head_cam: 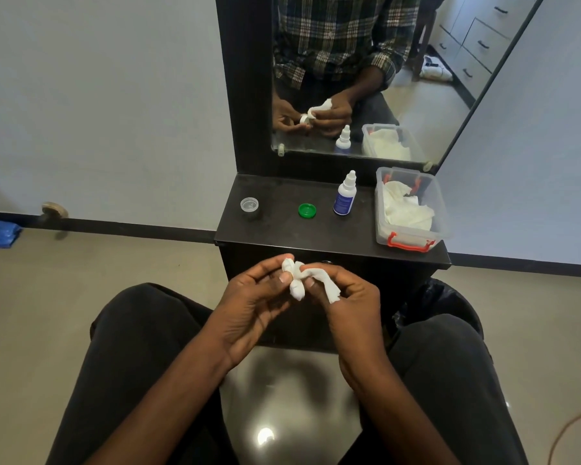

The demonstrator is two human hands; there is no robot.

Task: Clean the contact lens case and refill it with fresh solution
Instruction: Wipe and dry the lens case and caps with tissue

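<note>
Sitting before a low black stand with a mirror (366, 78), the person held both hands out over the lap, just short of the front edge of the tabletop (282, 229). The left hand (252, 297) was closed around a small white object at its fingertips, wrapped mostly in tissue (302, 280); in the mirror's reflection this looked like a white round part of the contact lens case, though from the head view it was almost wholly hidden. The right hand (346, 293) pinched the twisted tissue between thumb and fingers, one end pressed into what the left hand held, the other end trailing loose below the fingers.

On the tabletop, well apart from the hands, stood three small things in a row. A clear round well of the lens case (249, 204) sat at the left, open side up. A green cap (307, 210) lay in the middle. To its right the white solution bottle (344, 194) stood upright with its nozzle cap on and a blue label facing forward. A clear plastic box (410, 209) with red latches (one at the near end) occupied the right end of the tabletop, holding crumpled white tissues (405, 209).
</note>
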